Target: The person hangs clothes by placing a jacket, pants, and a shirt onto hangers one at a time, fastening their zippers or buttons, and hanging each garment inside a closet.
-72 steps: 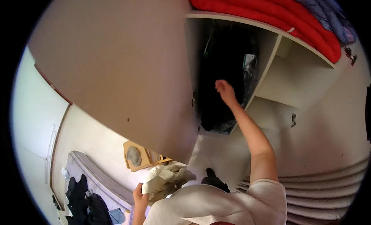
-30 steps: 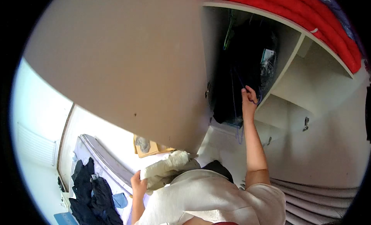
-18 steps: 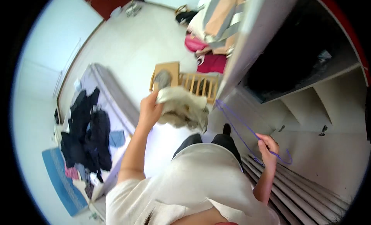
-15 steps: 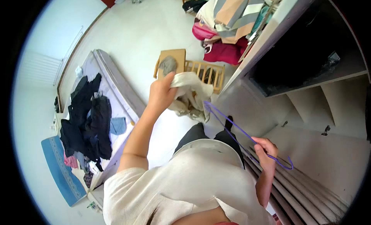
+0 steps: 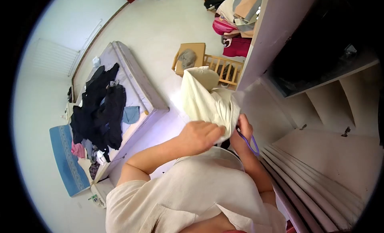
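Observation:
A cream cloth garment [image 5: 206, 99] hangs spread out in front of my body, with folds at its lower right. My left hand [image 5: 202, 136] is closed on its near edge, with the fingertips partly turned out of sight. At the garment's right edge, my right hand [image 5: 243, 133] is closed around a purple hanger [image 5: 254, 146]. Only one curved end of the hanger shows beside that hand. The rest of it is hidden behind the cloth and fingers. Whether my right hand also pinches the fabric is unclear.
To the left, dark clothes [image 5: 98, 113] lie heaped on a bed [image 5: 138, 85]. Ahead stands a wooden chair [image 5: 192, 49] with a grey cloth [image 5: 187, 59] on it. An open wardrobe [image 5: 276, 37] is at right, and folded fabrics [image 5: 240, 23] are piled beyond it.
Both hands have come close together in front of me. The garment has moved nearer and opened out. The hanger, fully visible before, is now mostly covered by it.

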Available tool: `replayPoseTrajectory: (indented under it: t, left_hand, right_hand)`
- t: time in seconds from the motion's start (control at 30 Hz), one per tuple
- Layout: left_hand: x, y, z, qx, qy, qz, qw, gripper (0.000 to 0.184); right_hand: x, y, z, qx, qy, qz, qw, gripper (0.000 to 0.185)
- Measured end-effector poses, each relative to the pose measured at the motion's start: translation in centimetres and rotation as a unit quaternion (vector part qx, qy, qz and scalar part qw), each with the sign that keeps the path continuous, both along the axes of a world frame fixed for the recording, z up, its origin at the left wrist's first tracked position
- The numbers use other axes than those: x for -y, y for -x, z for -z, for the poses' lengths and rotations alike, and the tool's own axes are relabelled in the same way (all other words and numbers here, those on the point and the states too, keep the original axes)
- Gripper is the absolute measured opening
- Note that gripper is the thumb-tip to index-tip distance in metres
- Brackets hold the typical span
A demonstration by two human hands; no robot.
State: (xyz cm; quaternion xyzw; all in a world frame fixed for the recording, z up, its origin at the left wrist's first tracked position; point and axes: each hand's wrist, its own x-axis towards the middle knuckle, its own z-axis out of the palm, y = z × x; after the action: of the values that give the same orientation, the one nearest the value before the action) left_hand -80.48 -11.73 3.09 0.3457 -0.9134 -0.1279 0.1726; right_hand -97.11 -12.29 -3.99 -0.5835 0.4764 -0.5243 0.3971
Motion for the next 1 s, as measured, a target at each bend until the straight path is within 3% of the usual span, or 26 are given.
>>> replayPoseTrajectory:
  t: [0.07,0.17,0.27,0.33,0.4,0.47,0.53,0.6,0.7,0.77,0.8,0.87,0.93,1.0]
  left_hand:
    - [-1.6,0.3,-1.3,-0.007,-0.088,-0.005,0.996,0.041]
    - [-1.1,-1.0,-4.0,-0.049,0.016,0.019,0.998,0.04]
    - [0.4,-1.2,-5.0,-0.02,0.119,-0.025,0.992,0.039]
    - [1.1,-3.1,-3.4,0.115,0.104,-0.032,0.987,0.028]
    - [2.6,-4.5,-3.1,0.1,0.101,-0.035,0.989,0.019]
    - [3.8,-5.9,-2.0,0.048,0.109,-0.074,0.99,0.015]
    - [4.5,-7.7,-2.1,-0.002,0.075,-0.118,0.99,0.013]
    - [5.0,-9.3,-2.4,-0.039,0.039,-0.154,0.987,0.012]
    - [5.1,-11.4,-3.0,-0.085,-0.021,-0.18,0.98,0.016]
    - [5.2,-11.9,-3.3,-0.101,-0.048,-0.166,0.98,0.016]
    - [5.2,-12.0,-3.5,-0.106,-0.062,-0.156,0.98,0.016]
    - [5.1,-12.4,-3.7,-0.097,-0.098,-0.134,0.981,0.016]
    - [5.1,-13.0,-4.0,-0.083,-0.11,-0.127,0.982,0.016]
    - [5.0,-14.6,-4.3,-0.062,-0.104,-0.136,0.983,0.015]
  right_hand:
    - [-1.4,0.8,-0.3,0.032,-0.014,-0.021,0.999,0.016]
    - [-2.5,2.5,-2.2,0.013,0.046,-0.079,0.996,0.015]
    - [-3.2,1.8,-4.2,-0.021,0.117,-0.108,0.987,0.018]
    - [-3.4,1.3,-5.6,-0.002,0.056,-0.14,0.988,0.022]
    - [-2.9,1.2,-6.4,-0.047,-0.024,-0.133,0.99,0.024]
    - [-1.0,1.8,-7.9,-0.037,0.076,-0.081,0.993,0.02]
    - [-0.1,3.2,-7.3,-0.021,0.147,0.086,0.985,0.019]
    - [-1.2,4.6,-4.2,0.008,0.082,0.298,0.951,0.022]
    - [-4.2,5.7,5.8,-0.177,0.024,0.268,0.947,0.031]
    - [-4.6,1.6,7.1,-0.298,0.003,0.118,0.947,0.039]
    - [-4.0,-0.7,7.7,-0.332,0.026,0.116,0.936,0.04]
    - [-1.9,-3.6,9.8,-0.275,-0.017,0.077,0.958,0.042]
    - [0.5,-5.1,13.1,-0.087,-0.139,-0.006,0.986,0.041]
    - [2.9,-5.5,16.7,-0.071,-0.109,-0.049,0.99,0.04]
